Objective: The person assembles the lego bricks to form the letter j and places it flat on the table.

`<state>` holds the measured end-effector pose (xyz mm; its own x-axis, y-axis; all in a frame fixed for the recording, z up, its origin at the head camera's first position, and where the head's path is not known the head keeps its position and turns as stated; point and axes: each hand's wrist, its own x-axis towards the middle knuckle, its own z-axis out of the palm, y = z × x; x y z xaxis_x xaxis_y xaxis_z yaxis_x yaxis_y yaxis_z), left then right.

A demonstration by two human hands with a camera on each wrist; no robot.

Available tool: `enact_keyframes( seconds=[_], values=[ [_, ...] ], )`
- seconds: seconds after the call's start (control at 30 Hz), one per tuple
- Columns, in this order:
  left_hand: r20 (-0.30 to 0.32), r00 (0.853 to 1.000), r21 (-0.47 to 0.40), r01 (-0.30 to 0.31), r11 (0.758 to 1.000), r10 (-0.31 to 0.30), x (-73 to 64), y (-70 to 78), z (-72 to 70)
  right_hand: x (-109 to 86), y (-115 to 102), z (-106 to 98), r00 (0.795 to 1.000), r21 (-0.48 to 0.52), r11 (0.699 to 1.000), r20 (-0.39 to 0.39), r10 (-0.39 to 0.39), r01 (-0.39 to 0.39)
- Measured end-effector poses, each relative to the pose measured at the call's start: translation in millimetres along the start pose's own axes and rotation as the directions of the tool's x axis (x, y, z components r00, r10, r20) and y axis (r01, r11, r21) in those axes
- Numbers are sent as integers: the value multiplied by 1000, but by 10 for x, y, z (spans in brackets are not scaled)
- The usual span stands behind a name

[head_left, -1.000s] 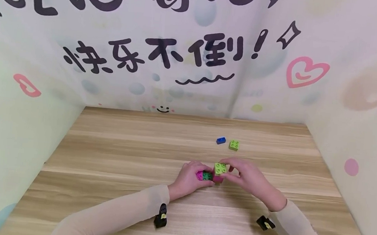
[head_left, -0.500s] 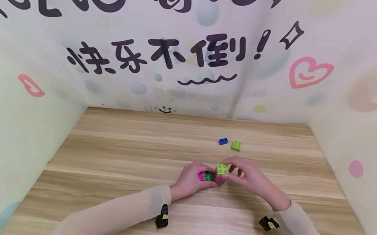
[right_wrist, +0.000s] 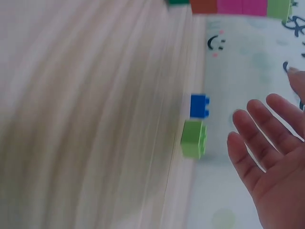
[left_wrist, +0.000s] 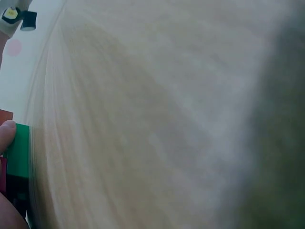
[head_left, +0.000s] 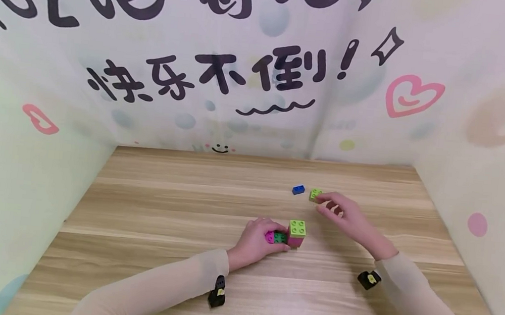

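My left hand (head_left: 257,239) holds a dark green toy building brick (head_left: 279,237) between thumb and fingers, with a magenta brick (head_left: 269,237) beside it inside the grip. Right against the green brick stands a tower of magenta bricks (head_left: 294,241) topped by a light green brick (head_left: 297,227); in the right wrist view an orange-red brick (right_wrist: 204,6) shows at its base. My right hand (head_left: 350,218) is empty, its fingers spread. In the head view its fingertips overlap a second light green brick (right_wrist: 192,138), which lies near the back of the table.
Left of that loose light green brick lies a small blue brick (head_left: 298,190). The wood-grain table (head_left: 176,191) is bounded by printed white walls (head_left: 169,119) at the back and sides. Black wrist cameras (head_left: 217,292) sit below both forearms.
My right hand has let go of the light green brick on top of the tower and moved back and to the right, over to the loose light green brick. The left hand keeps its grip.
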<state>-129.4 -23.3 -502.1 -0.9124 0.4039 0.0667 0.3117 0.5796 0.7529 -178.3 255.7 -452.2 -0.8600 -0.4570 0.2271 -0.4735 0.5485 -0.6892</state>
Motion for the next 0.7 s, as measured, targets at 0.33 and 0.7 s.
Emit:
enact_keyframes(
  seconds=[0.33,0.7],
  values=[
    [-3,1000,-5,4,1000,-4,-15,0,4,186,283,-82,996,-93,992,-33,85,-88],
    [-9,1000,18,-8,1000,8,-9,-14,13,340,497,-45,983,-122,977,40,180,-174]
  ],
)
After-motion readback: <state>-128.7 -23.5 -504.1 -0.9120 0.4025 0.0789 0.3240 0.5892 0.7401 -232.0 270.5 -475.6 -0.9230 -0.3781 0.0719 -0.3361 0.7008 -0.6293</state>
